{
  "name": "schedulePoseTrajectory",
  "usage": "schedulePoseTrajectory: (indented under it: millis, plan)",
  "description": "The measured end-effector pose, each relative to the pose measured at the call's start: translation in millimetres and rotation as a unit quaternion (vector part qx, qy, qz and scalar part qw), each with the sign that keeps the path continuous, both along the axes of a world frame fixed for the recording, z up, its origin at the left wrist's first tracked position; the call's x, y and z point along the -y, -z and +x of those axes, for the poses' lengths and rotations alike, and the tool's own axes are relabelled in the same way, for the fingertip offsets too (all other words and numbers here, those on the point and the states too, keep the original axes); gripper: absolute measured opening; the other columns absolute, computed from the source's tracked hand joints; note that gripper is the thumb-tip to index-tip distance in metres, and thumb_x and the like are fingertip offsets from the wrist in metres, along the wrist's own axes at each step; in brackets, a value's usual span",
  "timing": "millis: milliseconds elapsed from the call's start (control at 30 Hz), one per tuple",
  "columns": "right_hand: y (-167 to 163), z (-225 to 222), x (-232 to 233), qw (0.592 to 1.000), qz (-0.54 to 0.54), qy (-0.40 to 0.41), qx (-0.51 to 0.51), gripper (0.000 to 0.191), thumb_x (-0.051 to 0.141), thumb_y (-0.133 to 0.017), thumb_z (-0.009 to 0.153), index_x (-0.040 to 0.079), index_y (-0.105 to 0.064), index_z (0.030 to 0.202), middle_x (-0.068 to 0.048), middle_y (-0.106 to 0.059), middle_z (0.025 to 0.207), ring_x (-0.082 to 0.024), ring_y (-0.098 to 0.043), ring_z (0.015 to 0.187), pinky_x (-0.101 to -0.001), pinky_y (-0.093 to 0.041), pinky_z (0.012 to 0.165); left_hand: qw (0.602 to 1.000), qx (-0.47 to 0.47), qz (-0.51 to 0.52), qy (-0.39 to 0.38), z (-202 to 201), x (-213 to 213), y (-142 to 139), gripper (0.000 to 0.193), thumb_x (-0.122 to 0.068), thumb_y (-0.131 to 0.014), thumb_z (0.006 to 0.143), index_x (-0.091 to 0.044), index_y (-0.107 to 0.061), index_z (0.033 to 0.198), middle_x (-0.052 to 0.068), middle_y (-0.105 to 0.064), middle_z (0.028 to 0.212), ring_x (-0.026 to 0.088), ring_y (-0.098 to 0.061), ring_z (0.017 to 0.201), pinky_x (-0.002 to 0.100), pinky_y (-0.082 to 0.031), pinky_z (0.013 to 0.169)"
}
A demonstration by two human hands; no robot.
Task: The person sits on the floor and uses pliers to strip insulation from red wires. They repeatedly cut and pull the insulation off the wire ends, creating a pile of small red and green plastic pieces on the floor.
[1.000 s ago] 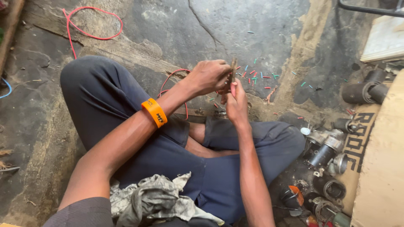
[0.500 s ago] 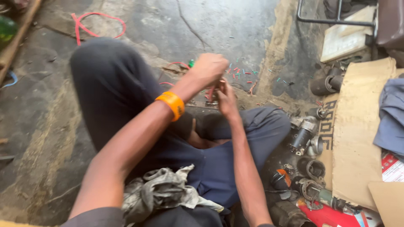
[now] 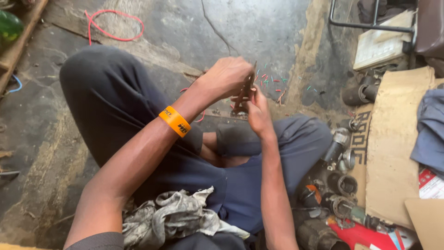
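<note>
We see both hands raised since a second ago: left hand (image 3: 229, 76) gripping a small brown tool (image 3: 244, 92), right hand (image 3: 259, 111) pinching it, at twelve o'clock above crossed legs.

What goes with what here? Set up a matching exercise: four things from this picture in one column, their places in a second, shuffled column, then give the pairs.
Things:
1. orange wristband
2. red wire loop
3. crumpled rag
4. metal cylinders

Places:
A. on the person's lap, near the bottom of the view
B. on the floor by the cardboard sheet, at the right
C. on the left forearm
D. on the concrete floor, top left, beyond the raised knee

Pairs: 1-C, 2-D, 3-A, 4-B
</note>
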State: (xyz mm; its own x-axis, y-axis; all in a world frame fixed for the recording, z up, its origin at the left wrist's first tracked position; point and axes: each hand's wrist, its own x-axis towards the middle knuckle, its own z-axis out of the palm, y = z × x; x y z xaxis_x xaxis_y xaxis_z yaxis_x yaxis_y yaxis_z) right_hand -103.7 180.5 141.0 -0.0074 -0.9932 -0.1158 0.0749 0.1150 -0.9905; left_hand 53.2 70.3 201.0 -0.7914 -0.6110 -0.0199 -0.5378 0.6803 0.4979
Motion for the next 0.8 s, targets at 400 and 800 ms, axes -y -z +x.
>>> schedulePoseTrajectory:
  millis: [400, 800]
  plan:
    - [92.1, -34.1, 81.7, 1.000, -0.003, -0.014, -0.014, 0.057, -0.006, -0.041, 0.088, -0.001, -0.045, 0.145, -0.010, -0.060, 0.131, -0.019, -0.063, 0.123, -0.0327, -0.055, 0.099, 0.941, -0.299, 0.150, -0.043, -11.1, 76.3, 104.2, 0.022, -0.021, -0.058, 0.097, -0.003, -0.068, 0.104, 0.019, -0.070, 0.091, 0.038, -0.069, 0.084, 0.047, -0.053, 0.073]
    - [112.2, -35.6, 98.9, 0.993, 0.061, 0.022, -0.094, 0.034, -0.001, -0.044, 0.094, 0.000, -0.052, 0.127, -0.001, -0.056, 0.086, -0.010, -0.050, 0.071, -0.0247, -0.046, 0.066, 0.968, -0.134, 0.198, -0.071, -35.4, 105.1, 147.3, 0.023, -0.024, -0.061, 0.097, -0.002, -0.065, 0.090, 0.023, -0.069, 0.085, 0.044, -0.067, 0.083, 0.052, -0.053, 0.072]
